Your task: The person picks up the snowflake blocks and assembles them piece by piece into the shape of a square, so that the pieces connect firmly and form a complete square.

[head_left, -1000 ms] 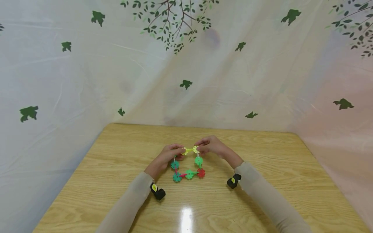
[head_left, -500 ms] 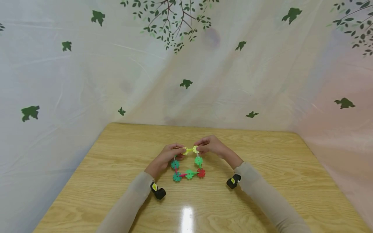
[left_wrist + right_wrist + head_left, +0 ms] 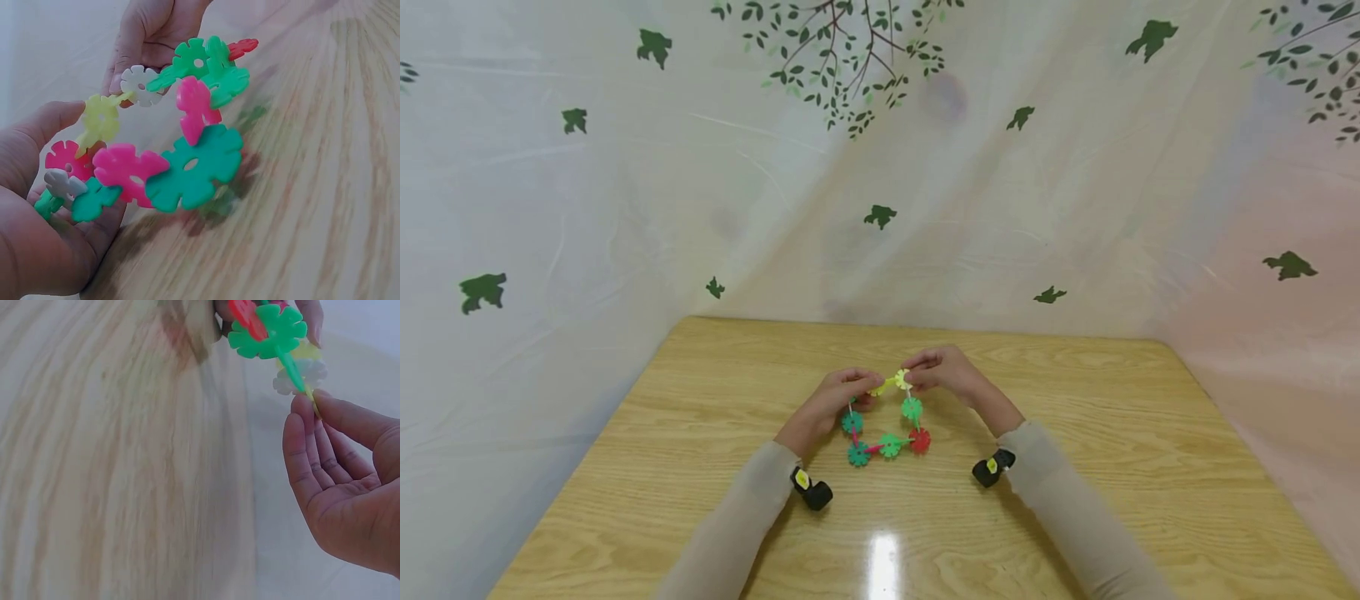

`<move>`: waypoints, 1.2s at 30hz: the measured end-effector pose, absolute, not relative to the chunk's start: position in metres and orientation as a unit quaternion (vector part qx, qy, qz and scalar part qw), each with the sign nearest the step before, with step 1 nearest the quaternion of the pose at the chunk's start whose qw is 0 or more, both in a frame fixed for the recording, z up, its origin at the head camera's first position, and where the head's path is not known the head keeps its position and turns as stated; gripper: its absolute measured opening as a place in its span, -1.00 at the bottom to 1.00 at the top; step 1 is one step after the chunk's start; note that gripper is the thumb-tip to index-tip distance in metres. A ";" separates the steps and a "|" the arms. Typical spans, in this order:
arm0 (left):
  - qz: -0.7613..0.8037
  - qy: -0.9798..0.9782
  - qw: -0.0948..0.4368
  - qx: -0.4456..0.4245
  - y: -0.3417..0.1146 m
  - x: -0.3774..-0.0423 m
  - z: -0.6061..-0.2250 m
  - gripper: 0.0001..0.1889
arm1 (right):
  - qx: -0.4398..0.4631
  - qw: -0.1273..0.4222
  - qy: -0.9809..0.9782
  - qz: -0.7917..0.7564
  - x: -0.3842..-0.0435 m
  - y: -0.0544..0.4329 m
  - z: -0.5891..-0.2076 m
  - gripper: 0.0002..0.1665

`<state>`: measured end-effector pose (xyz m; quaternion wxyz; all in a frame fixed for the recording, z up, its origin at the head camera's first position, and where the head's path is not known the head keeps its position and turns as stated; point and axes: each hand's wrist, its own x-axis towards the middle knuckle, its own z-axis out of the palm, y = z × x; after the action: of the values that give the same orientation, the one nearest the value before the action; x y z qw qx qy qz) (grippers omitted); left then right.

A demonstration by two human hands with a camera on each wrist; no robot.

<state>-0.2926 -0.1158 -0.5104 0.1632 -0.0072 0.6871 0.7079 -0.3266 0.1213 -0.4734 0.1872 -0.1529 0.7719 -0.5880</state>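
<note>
Interlocking flower-shaped plastic discs form a ring, held between both hands above the table. Its near side in the head view shows a teal disc [image 3: 859, 454], a green disc [image 3: 890, 446] and a red disc [image 3: 920, 440]. At the far left of the ring, my left hand [image 3: 835, 400] grips it, thumb on a yellow disc [image 3: 101, 117]. Pink, white and teal discs lie over that palm in the left wrist view. My right hand [image 3: 949, 372] pinches another yellow disc [image 3: 902, 380] between thumb and fingertips, beside a white disc [image 3: 141, 85].
A wood-grain table [image 3: 1075, 400] lies beneath the hands. Behind it hangs a pale curtain [image 3: 970, 208] printed with leaves and birds. Black wrist cameras [image 3: 812, 492] sit at both cuffs, and a bright reflection shows near the table's front.
The ring has tilted and lifted slightly, its right side more than its left. My right hand has risen a little, and my left thumb now covers more of the yellow disc.
</note>
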 end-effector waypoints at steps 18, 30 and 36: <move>0.745 0.646 0.168 -0.006 -0.104 -0.306 -0.502 -0.68 | -0.079 0.151 0.748 -0.641 -0.327 0.124 -0.475 -0.61; 0.738 0.656 0.160 0.000 -0.109 -0.304 -0.500 -0.82 | -0.074 0.131 0.730 -0.667 -0.323 0.116 -0.478 -0.78; 0.740 0.655 0.155 0.001 -0.110 -0.303 -0.502 -0.77 | -0.065 0.128 0.734 -0.664 -0.321 0.113 -0.476 -0.70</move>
<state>-0.3028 -0.1096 -0.5019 0.1553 0.0010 0.6549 0.7396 -0.3207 0.1134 -0.4764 0.1282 -0.0653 0.7339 -0.6639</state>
